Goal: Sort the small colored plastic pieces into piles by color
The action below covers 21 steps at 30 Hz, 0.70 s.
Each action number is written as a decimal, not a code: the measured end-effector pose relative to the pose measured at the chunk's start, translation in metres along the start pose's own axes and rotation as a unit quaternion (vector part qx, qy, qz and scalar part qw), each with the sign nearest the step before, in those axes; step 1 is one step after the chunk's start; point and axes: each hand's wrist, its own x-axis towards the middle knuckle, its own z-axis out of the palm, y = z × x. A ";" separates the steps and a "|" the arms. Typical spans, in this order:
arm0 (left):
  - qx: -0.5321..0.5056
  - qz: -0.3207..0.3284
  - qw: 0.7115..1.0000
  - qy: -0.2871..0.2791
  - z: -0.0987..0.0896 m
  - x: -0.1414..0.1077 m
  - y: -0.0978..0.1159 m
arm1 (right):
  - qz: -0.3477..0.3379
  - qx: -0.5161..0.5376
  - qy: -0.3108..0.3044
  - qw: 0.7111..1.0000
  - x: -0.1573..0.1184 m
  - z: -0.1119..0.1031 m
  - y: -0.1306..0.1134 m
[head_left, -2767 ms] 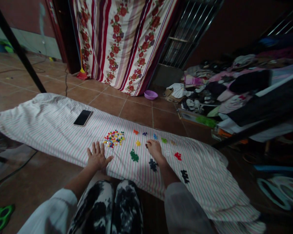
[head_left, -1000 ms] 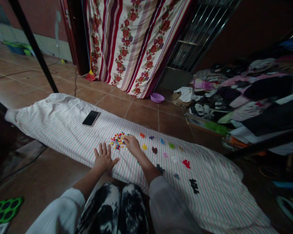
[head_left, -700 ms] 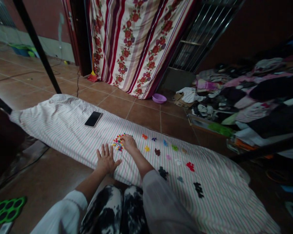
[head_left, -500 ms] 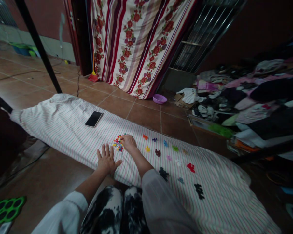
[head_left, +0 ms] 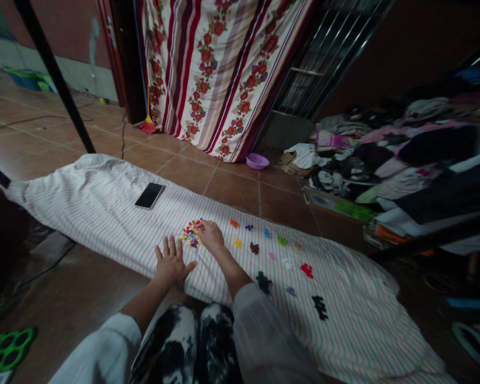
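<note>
My left hand [head_left: 170, 262] lies flat on the striped cloth [head_left: 116, 229], fingers spread, just in front of a mixed heap of small coloured pieces [head_left: 191, 234]. At the heap's right edge is my right hand [head_left: 211, 235], its fingers pinched together and pointing down; whatever sits between the fingertips is too small to make out. To the right, the same sort of pieces lie in small single-colour groups, among them orange pieces [head_left: 234, 223], yellow pieces [head_left: 238, 242], brown pieces [head_left: 254, 248], green pieces [head_left: 282, 241], red pieces [head_left: 306, 270] and black pieces [head_left: 319, 308].
A phone [head_left: 149, 196] lies on the cloth left of the heap. Beyond are a purple basin [head_left: 257, 161] on the tiled floor, a flowered curtain [head_left: 220, 80] and a pile of clothes [head_left: 384, 149]. A green rack-like object [head_left: 8, 349] is at lower left.
The view has shifted slightly, moving the scene a little left. My right hand stays at the heap with fingers pinched. My left hand remains spread on the cloth.
</note>
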 end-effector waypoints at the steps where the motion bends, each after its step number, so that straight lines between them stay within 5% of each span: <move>1: 0.001 0.000 1.000 0.000 0.000 0.000 0.000 | 0.003 0.005 0.007 1.000 -0.003 -0.002 0.004; 14: 0.005 -0.001 1.000 -0.001 0.001 0.000 -0.001 | 0.151 -0.090 0.092 0.980 -0.064 -0.073 0.122; 21: 0.016 -0.004 1.000 -0.008 -0.002 -0.002 -0.001 | 0.169 -0.109 0.079 0.976 -0.078 -0.084 0.147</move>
